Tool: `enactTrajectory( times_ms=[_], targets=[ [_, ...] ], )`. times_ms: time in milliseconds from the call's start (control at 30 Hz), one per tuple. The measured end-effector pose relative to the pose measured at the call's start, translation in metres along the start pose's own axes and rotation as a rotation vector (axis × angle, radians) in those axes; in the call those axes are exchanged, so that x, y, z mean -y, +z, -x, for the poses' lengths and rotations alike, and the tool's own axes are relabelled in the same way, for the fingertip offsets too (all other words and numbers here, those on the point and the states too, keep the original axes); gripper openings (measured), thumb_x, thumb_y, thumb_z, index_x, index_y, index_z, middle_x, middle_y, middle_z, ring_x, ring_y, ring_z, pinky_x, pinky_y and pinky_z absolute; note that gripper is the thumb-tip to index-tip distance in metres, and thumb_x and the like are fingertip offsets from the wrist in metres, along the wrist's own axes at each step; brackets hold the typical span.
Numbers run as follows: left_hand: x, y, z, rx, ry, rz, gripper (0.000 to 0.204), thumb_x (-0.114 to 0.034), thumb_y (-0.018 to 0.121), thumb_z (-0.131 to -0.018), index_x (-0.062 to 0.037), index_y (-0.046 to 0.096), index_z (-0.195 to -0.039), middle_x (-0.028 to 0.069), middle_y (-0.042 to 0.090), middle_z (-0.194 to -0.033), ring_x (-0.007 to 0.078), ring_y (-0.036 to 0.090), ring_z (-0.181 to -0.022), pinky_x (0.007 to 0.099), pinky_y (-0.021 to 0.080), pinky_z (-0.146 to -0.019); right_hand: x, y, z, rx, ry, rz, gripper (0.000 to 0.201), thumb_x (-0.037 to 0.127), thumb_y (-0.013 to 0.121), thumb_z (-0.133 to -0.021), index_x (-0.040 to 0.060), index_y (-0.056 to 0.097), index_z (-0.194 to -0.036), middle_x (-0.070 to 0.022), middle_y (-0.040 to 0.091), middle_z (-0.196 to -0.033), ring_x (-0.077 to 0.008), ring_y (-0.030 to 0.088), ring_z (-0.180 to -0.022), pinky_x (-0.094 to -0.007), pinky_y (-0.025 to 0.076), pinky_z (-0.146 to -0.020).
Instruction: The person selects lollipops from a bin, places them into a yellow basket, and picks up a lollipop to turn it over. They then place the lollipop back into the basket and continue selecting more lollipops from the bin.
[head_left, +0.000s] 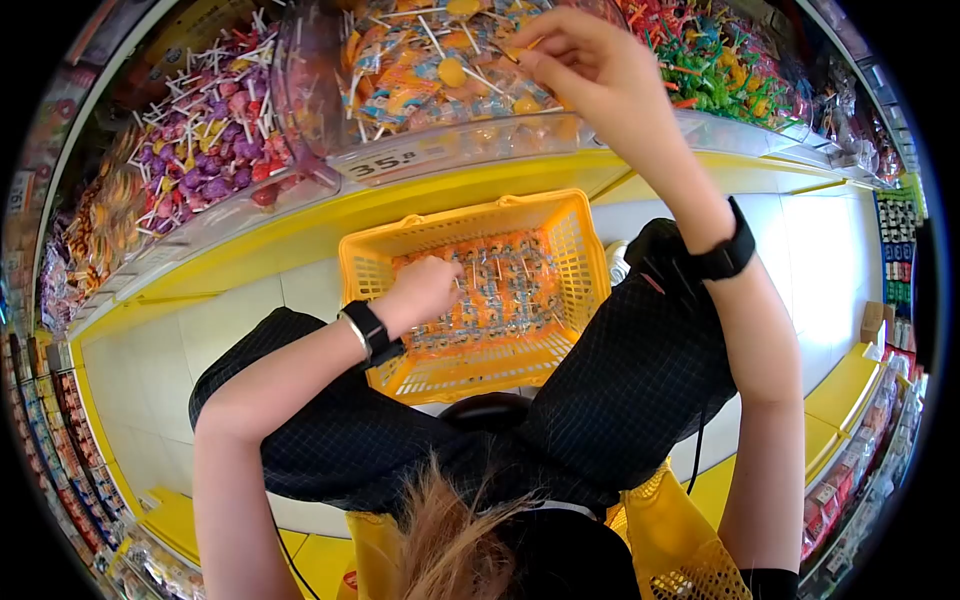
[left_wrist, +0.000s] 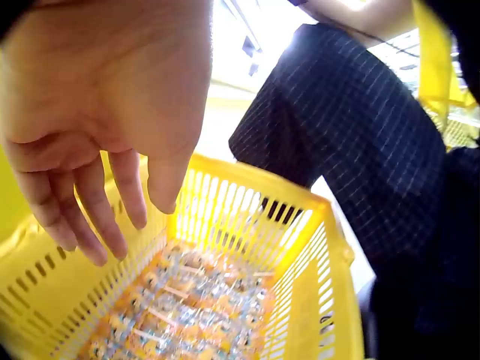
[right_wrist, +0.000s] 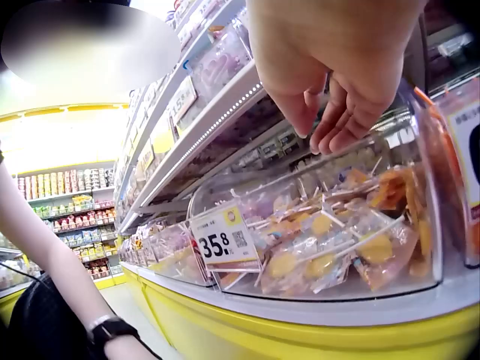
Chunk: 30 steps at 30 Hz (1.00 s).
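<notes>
My left hand (head_left: pixel 425 290) (left_wrist: pixel 112 97) hovers over the yellow basket (head_left: pixel 480 378) (left_wrist: pixel 259 178), fingers hanging loosely apart with nothing visible in them. Flat rows of orange-wrapped lollipops (head_left: pixel 510 282) (left_wrist: pixel 202 307) with white sticks cover the basket's bottom. Up at the shelf, my right hand (head_left: pixel 600 78) (right_wrist: pixel 337 64) reaches over a clear bin of yellow and orange lollipops (head_left: pixel 405 75) (right_wrist: pixel 322 244). Its fingers are bent loosely near the thumb, above the candy; no lollipop shows between them in the right wrist view.
A price tag (head_left: pixel 385 163) (right_wrist: pixel 225 240) is on the bin's front. Purple and red lollipops (head_left: pixel 215 165) lie in the bin to its left, green and red candies (head_left: pixel 715 85) to its right. The person's knees (head_left: pixel 640 350) flank the basket.
</notes>
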<state>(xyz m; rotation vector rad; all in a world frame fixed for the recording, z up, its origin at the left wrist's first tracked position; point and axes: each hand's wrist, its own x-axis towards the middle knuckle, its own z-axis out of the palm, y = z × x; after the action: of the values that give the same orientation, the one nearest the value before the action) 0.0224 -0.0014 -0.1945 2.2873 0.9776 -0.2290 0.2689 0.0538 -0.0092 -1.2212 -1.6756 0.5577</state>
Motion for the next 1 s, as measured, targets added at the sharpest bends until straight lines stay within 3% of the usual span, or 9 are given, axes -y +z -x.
enactTrajectory(
  times_ms=[33,67,267,433,500,700,833,933,1000],
  targets=[
    [-0.018,-0.015,0.013,-0.01,-0.001,-0.003,0.024,-0.017,0.062,-0.082,-0.0038,0.064,-0.101,0.0168,0.066,-0.09,0.0354,0.063,-0.088,0.045,0.051,-0.075,-0.009,0.006,-0.003,-0.056,-0.141,0.069,0.013,0.01,0.067,-0.082,0.0032,0.062,-0.091,-0.0048,0.064,-0.068,-0.0082,0.061,-0.061,-0.0233,0.049,-0.057],
    [-0.036,-0.028,0.025,-0.062,0.078,-0.067,0.023,-0.016,0.062,-0.082,-0.0051,0.063,-0.103,0.0146,0.065,-0.09,0.0339,0.062,-0.087,0.0437,0.051,-0.074,-0.01,0.01,-0.004,0.02,-0.081,0.137,0.022,0.011,0.067,-0.08,0.0063,0.063,-0.101,-0.0101,0.068,-0.078,-0.0161,0.067,-0.071,-0.0272,0.053,-0.067],
    [-0.091,-0.06,0.067,-0.244,0.244,-0.078,0.023,-0.013,0.061,-0.083,-0.0071,0.061,-0.105,0.01,0.062,-0.089,0.0303,0.062,-0.085,0.0409,0.052,-0.07,-0.025,0.028,-0.02,0.151,0.009,0.289,0.031,0.01,0.066,-0.08,0.008,0.062,-0.11,-0.0081,0.068,-0.096,-0.0153,0.066,-0.085,-0.028,0.053,-0.076],
    [-0.092,-0.07,0.07,-0.324,0.27,-0.012,0.02,-0.011,0.06,-0.083,-0.0072,0.062,-0.102,0.0104,0.062,-0.088,0.0309,0.062,-0.084,0.0413,0.052,-0.07,-0.029,0.04,-0.028,0.154,-0.002,0.305,0.03,0.014,0.066,-0.08,0.008,0.062,-0.109,-0.0085,0.068,-0.094,-0.0151,0.065,-0.082,-0.0288,0.052,-0.075],
    [-0.092,-0.079,0.07,-0.344,0.276,0.047,0.017,-0.01,0.059,-0.084,-0.0075,0.062,-0.101,0.0106,0.063,-0.088,0.0314,0.062,-0.084,0.0418,0.052,-0.069,-0.03,0.046,-0.028,0.126,0.028,0.263,0.032,0.019,0.07,-0.075,0.0036,0.062,-0.103,-0.0166,0.066,-0.087,-0.0282,0.066,-0.081,-0.0361,0.051,-0.07],
    [-0.087,-0.089,0.072,-0.349,0.249,0.098,0.015,-0.011,0.059,-0.085,-0.0071,0.063,-0.1,0.0116,0.063,-0.088,0.032,0.062,-0.084,0.0421,0.052,-0.069,-0.017,0.043,-0.033,0.245,0.039,0.316,0.023,0.019,0.07,-0.075,0.0029,0.065,-0.09,-0.0173,0.062,-0.08,-0.0309,0.063,-0.075,-0.0377,0.049,-0.067],
    [-0.086,-0.091,0.071,-0.345,0.244,0.081,0.015,-0.01,0.058,-0.085,-0.0065,0.063,-0.1,0.0121,0.063,-0.088,0.032,0.062,-0.084,0.0427,0.052,-0.069,-0.028,0.048,-0.039,0.145,-0.009,0.26,0.017,0.017,0.068,-0.075,0.003,0.067,-0.085,-0.0177,0.062,-0.083,-0.0321,0.061,-0.076,-0.0375,0.05,-0.07],
    [-0.089,-0.093,0.072,-0.349,0.263,0.066,0.016,-0.01,0.058,-0.085,-0.0059,0.063,-0.1,0.0124,0.063,-0.087,0.0322,0.062,-0.084,0.0431,0.052,-0.069,-0.033,0.045,-0.042,-0.03,-0.213,0.438,0.016,0.015,0.065,-0.077,0.0049,0.069,-0.089,-0.0166,0.062,-0.099,-0.0324,0.059,-0.09,-0.0375,0.049,-0.078],
    [-0.091,-0.095,0.073,-0.356,0.289,0.071,0.015,-0.01,0.058,-0.085,-0.0059,0.063,-0.099,0.0121,0.063,-0.087,0.0322,0.062,-0.083,0.043,0.052,-0.069,-0.04,0.045,-0.043,-0.124,-0.322,0.744,0.023,0.012,0.063,-0.08,0.0106,0.068,-0.102,-0.0097,0.056,-0.124,-0.0309,0.053,-0.106,-0.0396,0.046,-0.087]
  ],
)
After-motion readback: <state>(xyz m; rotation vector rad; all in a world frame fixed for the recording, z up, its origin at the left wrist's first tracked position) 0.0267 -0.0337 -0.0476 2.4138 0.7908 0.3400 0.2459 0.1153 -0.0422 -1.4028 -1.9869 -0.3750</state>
